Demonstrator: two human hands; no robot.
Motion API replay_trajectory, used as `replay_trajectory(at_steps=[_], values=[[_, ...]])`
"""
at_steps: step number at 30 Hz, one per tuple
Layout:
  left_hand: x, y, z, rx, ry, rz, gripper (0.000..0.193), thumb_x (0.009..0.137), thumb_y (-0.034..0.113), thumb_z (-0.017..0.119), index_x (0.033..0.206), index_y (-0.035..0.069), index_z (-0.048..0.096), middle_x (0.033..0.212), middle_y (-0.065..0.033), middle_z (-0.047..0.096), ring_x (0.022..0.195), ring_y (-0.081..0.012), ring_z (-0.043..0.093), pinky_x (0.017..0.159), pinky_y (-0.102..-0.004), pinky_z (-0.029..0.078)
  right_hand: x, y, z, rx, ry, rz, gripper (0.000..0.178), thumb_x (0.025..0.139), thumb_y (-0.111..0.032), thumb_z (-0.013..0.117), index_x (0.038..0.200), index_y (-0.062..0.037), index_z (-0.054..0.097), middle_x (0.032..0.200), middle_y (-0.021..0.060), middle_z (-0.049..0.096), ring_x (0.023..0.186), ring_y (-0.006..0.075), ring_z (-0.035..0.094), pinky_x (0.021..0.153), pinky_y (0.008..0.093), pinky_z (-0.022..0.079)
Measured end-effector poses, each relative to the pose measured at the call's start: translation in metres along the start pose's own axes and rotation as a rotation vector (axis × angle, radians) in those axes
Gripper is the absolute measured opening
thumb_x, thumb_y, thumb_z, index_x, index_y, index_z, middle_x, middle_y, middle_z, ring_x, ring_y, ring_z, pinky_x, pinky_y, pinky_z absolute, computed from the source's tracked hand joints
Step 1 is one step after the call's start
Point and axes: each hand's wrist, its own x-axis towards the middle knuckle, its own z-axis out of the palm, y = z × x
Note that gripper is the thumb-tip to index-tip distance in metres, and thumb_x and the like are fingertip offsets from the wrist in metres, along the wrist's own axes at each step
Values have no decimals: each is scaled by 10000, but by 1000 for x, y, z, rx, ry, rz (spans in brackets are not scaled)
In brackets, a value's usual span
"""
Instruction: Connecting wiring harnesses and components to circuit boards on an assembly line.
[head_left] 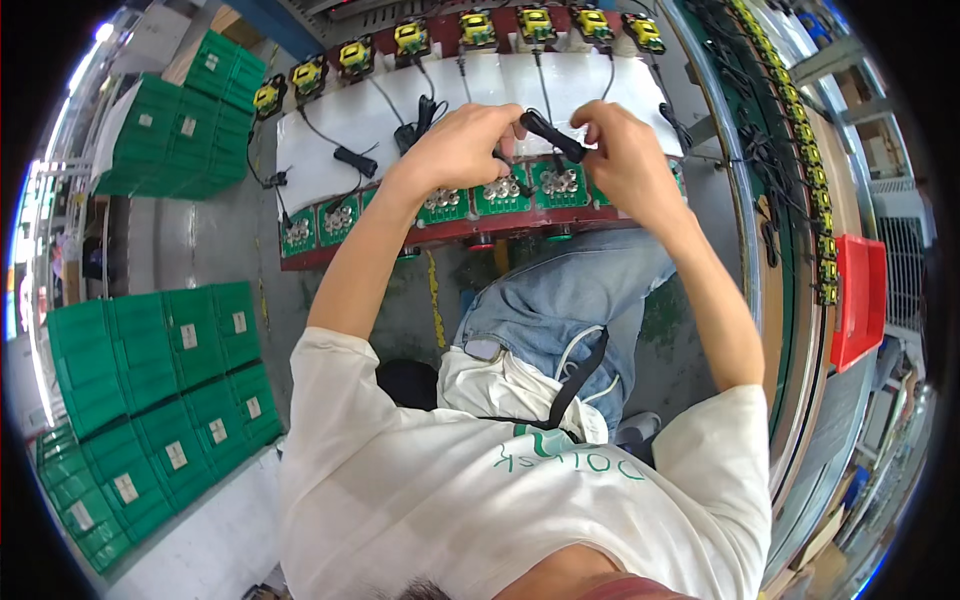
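Observation:
A bundled black cable (553, 136) hangs between my hands above the row of green circuit boards. Its right end meets the curled fingertips of my right hand (625, 155), which is closed on it. My left hand (468, 145) is closed too, with its forefinger by the bundle's left end. A dark piece of cable shows at its thumb and fingertips, partly hidden. Just below are a green circuit board (502, 196) with round silvery parts and another similar board (562, 188), both set in a dark red fixture (455, 234).
Yellow-and-black units (478, 30) line the far edge, with cords running across a white surface (330, 130). Another cable bundle (355, 161) lies to the left. Green crates (160, 345) are stacked at left. A metal rail (735, 170) and a red bin (858, 300) stand at right.

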Motion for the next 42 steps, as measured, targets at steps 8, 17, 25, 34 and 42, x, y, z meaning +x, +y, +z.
replay_trajectory(at_steps=[8,17,25,34,42], values=[[1,-5,-2,13,3,164,191,788,-39,789,978,-14,797,892,-93,799,743,-295,690,750,-425,550,-42,-61,46,-170,126,-102,284,872,33,760,1146,-39,738,961,88,662,690,237,601,659,371,513],[-59,18,-19,-127,349,158,190,859,-29,783,1049,-14,791,850,-72,760,666,-207,627,676,-344,521,11,-54,35,234,-287,55,58,968,-31,764,999,17,772,813,67,677,630,171,588,578,304,480],[-166,5,70,-1179,216,21,138,985,-18,741,1118,-4,771,1004,-61,758,790,-101,621,688,-230,486,47,-37,40,628,-651,390,118,1049,-72,749,993,30,773,768,36,672,666,82,577,590,225,464],[-177,0,197,-1074,-39,-85,79,1020,44,745,1082,1,771,881,-31,751,719,-92,625,647,-246,493,53,-52,38,415,-662,434,59,1019,-36,763,1034,21,766,753,40,667,585,97,544,540,248,446],[-149,-2,206,-1091,72,-241,122,1027,111,753,1061,-3,777,831,-29,735,681,-113,609,628,-264,489,41,-58,37,201,-493,234,54,1009,-64,782,1023,-27,745,745,21,673,567,113,554,535,259,439]])
